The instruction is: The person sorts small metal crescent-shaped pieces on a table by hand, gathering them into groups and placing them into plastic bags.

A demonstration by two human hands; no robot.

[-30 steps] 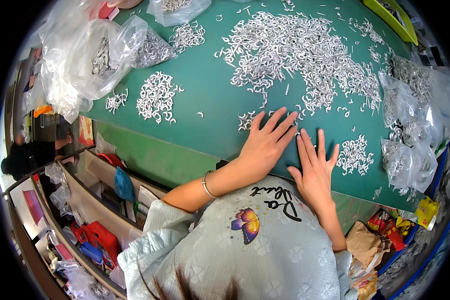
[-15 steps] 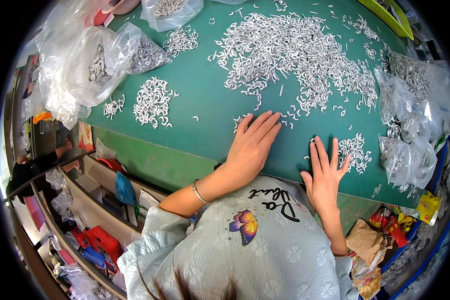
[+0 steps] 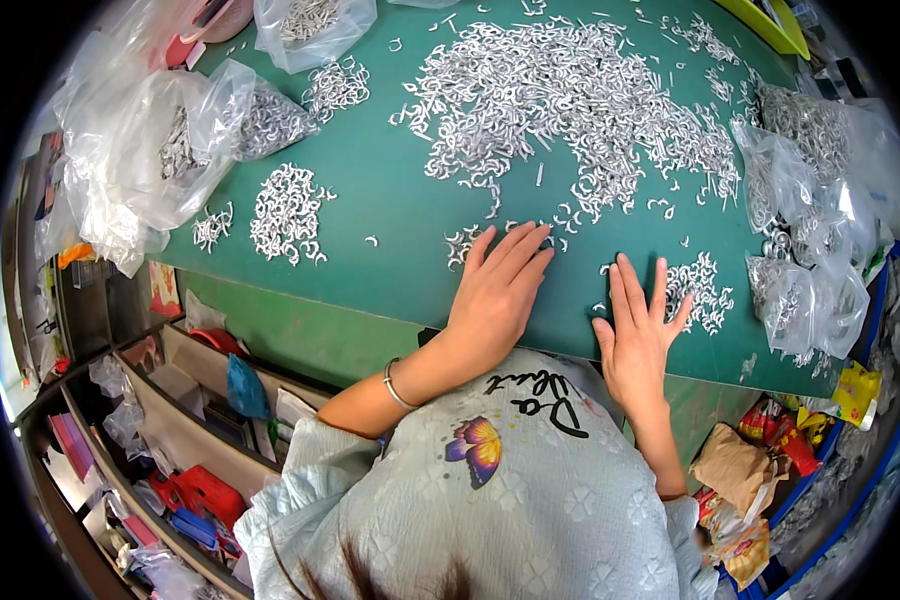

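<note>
My left hand (image 3: 500, 292) lies palm down on the green tabletop, fingers stretched out, its tips over a small cluster of curved silvery metal pieces (image 3: 460, 246). Some of those pieces are hidden beneath it. To its right, my right hand (image 3: 638, 345) rests flat with fingers spread. Its outer fingers touch the left edge of a small pile of curved pieces (image 3: 703, 292). A loose curved piece (image 3: 604, 269) lies just left of its index fingertip. Beyond both hands spreads a large heap of similar pieces (image 3: 560, 110), with some straight pins among them.
Two more small piles, a larger one (image 3: 288, 212) and a smaller one (image 3: 212, 228), lie to the left. Filled clear plastic bags stand at the left (image 3: 270, 122) and right (image 3: 805, 235). A yellow-green tray (image 3: 785, 25) sits far right. Open drawers (image 3: 205, 385) are below left.
The whole view has shifted slightly, moving the tabletop left in it. Both hands have slid a little right relative to the table; the loose piece at my right fingertip now shows beside it.
</note>
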